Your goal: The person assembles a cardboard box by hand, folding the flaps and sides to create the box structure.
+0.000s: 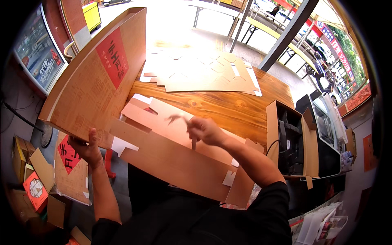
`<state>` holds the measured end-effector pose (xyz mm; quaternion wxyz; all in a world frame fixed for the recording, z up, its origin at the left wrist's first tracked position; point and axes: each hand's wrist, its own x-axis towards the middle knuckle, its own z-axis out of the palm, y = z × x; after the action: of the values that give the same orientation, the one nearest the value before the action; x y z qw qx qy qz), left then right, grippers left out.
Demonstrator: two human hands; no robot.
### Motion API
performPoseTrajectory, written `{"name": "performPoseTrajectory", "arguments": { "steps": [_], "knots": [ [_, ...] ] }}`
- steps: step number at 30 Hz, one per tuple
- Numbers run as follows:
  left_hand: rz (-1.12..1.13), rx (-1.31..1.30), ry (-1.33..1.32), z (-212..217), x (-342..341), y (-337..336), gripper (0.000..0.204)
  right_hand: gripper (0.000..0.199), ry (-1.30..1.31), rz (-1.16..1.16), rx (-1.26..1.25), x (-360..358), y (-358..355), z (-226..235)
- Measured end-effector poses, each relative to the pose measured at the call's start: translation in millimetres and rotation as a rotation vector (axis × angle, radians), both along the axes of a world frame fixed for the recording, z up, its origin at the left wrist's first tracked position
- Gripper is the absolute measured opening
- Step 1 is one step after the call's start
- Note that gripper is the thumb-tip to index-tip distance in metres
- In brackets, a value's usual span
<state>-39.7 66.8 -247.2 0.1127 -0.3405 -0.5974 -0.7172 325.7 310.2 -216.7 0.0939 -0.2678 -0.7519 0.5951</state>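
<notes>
A partly folded cardboard box lies across the near edge of the table, its long side wall and end flaps raised. Its tall panel, with a red paper label, stands up at the left. My left hand grips the panel's lower edge, thumb on the near face and fingers partly hidden. Over the open box interior, my right hand is closed on a thin brown strip, blurred by motion. Part of the strip hangs below the fingers; its material is unclear.
Flat die-cut cardboard sheets lie on the wooden table. At the right, an open carton holds black items beside a glass-topped case. More cartons stand low at the left, near a drinks fridge.
</notes>
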Motion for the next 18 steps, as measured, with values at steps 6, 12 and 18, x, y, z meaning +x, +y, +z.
{"name": "performPoseTrajectory", "arguments": {
  "steps": [6, 12, 18],
  "knots": [
    [0.002, 0.023, 0.025, 0.8, 0.5, 1.5, 0.065, 0.023, 0.586, -0.38, -0.1, 25.3, 37.1, 58.4],
    [0.028, 0.103, -0.029, -1.8, 8.7, 6.3, 0.064, 0.022, 1.074, -0.572, 0.049, 88.0, 26.7, 167.3],
    [0.097, 0.032, 0.049, -12.4, -9.0, -3.4, 0.061, 0.017, 0.304, -0.063, -0.044, 108.5, -102.5, 134.2]
  ]
}}
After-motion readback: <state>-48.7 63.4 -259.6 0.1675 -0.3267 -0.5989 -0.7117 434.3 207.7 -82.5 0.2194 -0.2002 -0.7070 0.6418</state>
